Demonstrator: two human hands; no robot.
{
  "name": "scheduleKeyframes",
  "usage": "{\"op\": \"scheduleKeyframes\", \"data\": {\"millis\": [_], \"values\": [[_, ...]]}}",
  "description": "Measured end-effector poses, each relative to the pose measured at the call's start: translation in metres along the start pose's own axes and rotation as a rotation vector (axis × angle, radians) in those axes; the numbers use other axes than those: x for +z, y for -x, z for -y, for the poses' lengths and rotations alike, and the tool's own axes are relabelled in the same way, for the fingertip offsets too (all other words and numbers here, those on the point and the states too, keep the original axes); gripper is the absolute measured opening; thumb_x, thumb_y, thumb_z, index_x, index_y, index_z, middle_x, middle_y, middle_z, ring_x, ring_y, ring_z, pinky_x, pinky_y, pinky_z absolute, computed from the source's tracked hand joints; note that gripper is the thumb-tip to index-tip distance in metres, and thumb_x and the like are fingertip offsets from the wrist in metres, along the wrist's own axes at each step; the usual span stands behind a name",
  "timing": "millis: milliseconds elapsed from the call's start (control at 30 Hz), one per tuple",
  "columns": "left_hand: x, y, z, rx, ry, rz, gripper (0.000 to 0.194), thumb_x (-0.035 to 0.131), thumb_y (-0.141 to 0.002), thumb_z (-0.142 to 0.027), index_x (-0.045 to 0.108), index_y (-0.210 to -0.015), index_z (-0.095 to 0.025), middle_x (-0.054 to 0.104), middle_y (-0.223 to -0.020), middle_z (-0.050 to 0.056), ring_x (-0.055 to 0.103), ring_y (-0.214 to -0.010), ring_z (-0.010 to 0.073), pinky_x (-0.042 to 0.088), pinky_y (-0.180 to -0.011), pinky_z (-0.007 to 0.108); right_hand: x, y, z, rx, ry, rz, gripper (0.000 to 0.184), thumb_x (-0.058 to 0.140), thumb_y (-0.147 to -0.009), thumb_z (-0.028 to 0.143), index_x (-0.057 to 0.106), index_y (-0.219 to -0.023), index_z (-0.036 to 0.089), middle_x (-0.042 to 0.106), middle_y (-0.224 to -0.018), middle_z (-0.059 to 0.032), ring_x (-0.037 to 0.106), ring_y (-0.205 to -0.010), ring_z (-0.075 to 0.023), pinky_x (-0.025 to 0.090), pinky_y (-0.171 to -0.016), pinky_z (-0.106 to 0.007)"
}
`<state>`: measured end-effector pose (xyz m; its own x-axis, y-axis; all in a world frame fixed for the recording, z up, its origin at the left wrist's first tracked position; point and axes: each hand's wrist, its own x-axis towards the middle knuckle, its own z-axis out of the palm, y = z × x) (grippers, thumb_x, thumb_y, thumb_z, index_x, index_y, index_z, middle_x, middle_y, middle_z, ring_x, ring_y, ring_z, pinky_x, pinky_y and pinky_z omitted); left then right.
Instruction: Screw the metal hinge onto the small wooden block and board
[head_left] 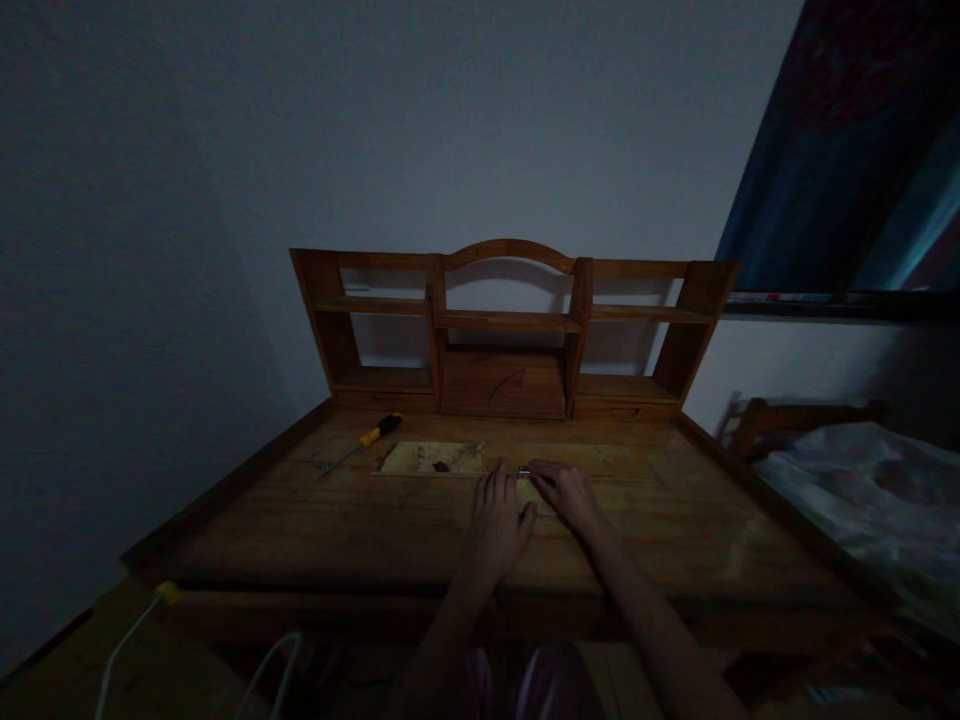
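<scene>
Both my hands rest on a wooden desk (pixel 315 530) in dim light. My left hand (pixel 498 520) lies flat, palm down, fingers stretched toward a shallow rectangular recess (pixel 431 458) cut in the desktop. My right hand (pixel 568 492) sits just to its right, fingers curled toward a small metal piece (pixel 523 471) at the recess edge; whether it grips that piece I cannot tell. A screwdriver (pixel 361 441) with a yellow and black handle lies on the desk to the left, apart from both hands.
A wooden hutch (pixel 510 330) with open shelves and a curved top stands at the back of the desk against the wall. A bed (pixel 847 480) with a wooden frame is at the right. White cables (pixel 135 630) hang at the lower left.
</scene>
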<state>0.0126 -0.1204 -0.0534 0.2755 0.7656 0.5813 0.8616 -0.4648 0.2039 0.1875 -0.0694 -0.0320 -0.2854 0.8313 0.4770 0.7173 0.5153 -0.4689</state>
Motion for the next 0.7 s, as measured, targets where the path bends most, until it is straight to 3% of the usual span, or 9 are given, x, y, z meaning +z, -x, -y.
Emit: {"op": "scheduleKeyframes", "data": {"millis": [333, 433, 533, 633, 700], "values": [[-0.012, -0.001, -0.01, -0.034, 0.016, -0.037, 0.047, 0.047, -0.097, -0.038, 0.045, -0.137, -0.013, 0.025, -0.161, 0.021, 0.033, -0.145, 0.0342, 0.033, -0.116, 0.055, -0.002, 0.001, 0.0, -0.012, 0.048, 0.0, 0.028, 0.057, -0.094, 0.025, 0.074, -0.116, 0.031, 0.073, -0.12, -0.0027, 0.071, -0.107, -0.0257, 0.053, -0.094, -0.035], [-0.022, -0.014, 0.003, -0.044, 0.064, -0.087, 0.046, 0.045, -0.098, -0.039, 0.043, -0.138, -0.017, 0.026, -0.16, 0.018, 0.033, -0.145, 0.0323, 0.037, -0.114, 0.053, -0.001, 0.001, -0.002, -0.007, 0.045, 0.002, 0.028, 0.056, -0.094, 0.026, 0.075, -0.115, 0.03, 0.074, -0.118, -0.0032, 0.072, -0.105, -0.026, 0.054, -0.093, -0.036], [-0.05, -0.039, 0.057, -0.14, 0.118, -0.226, 0.043, 0.041, -0.099, -0.038, 0.042, -0.136, -0.017, 0.038, -0.152, 0.018, 0.043, -0.139, 0.0278, 0.042, -0.111, 0.046, 0.0, 0.001, -0.005, -0.026, 0.034, -0.009, 0.028, 0.055, -0.095, 0.027, 0.075, -0.114, 0.031, 0.074, -0.118, -0.0028, 0.071, -0.106, -0.0261, 0.054, -0.094, -0.037], [-0.1, -0.06, 0.146, -0.165, 0.053, -0.254, 0.038, 0.041, -0.097, -0.031, 0.046, -0.131, -0.016, 0.049, -0.14, 0.016, 0.048, -0.132, 0.0261, 0.041, -0.111, 0.043, 0.002, 0.0, -0.006, -0.019, 0.035, -0.023, 0.028, 0.055, -0.094, 0.027, 0.076, -0.113, 0.031, 0.073, -0.119, -0.0024, 0.071, -0.106, -0.0264, 0.055, -0.092, -0.038], [-0.137, -0.065, 0.206, -0.29, -0.075, -0.23, 0.032, 0.04, -0.095, -0.029, 0.052, -0.121, -0.013, 0.058, -0.125, 0.016, 0.057, -0.118, 0.0262, 0.045, -0.104, 0.041, 0.003, 0.0, -0.006, -0.003, 0.05, -0.03, 0.028, 0.056, -0.094, 0.028, 0.076, -0.112, 0.031, 0.073, -0.118, -0.0025, 0.072, -0.105, -0.027, 0.056, -0.091, -0.038]]}}
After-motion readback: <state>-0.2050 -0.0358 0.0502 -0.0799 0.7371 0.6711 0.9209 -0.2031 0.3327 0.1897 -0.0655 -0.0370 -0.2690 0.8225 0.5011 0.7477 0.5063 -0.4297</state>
